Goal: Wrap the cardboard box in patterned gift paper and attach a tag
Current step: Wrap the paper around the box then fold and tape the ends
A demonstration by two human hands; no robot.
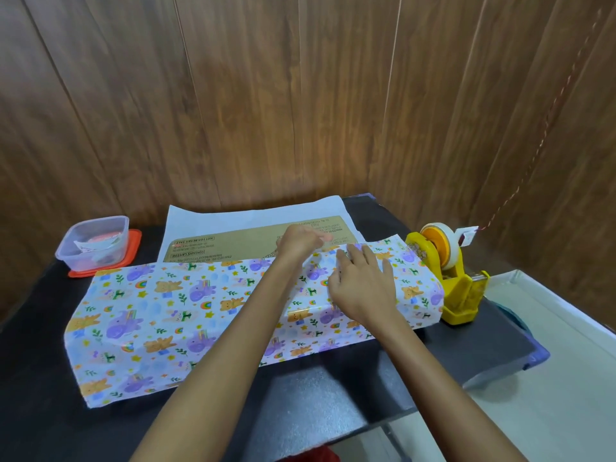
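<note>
Reaching from 6 o'clock, our right hand lies flat with fingers spread, pressing thin, crease-prone animal-print gift paper onto the long, stiff brown cardboard box at mid-table. At its 11 o'clock our left hand curls at the paper's far edge, the best hold; we cannot tell whether it grips anything.

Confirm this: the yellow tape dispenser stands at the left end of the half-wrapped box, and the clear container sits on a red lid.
Wrong side. The head view shows the yellow tape dispenser at the right end of the half-wrapped box, not the left. The clear container does sit on a red lid.
</note>
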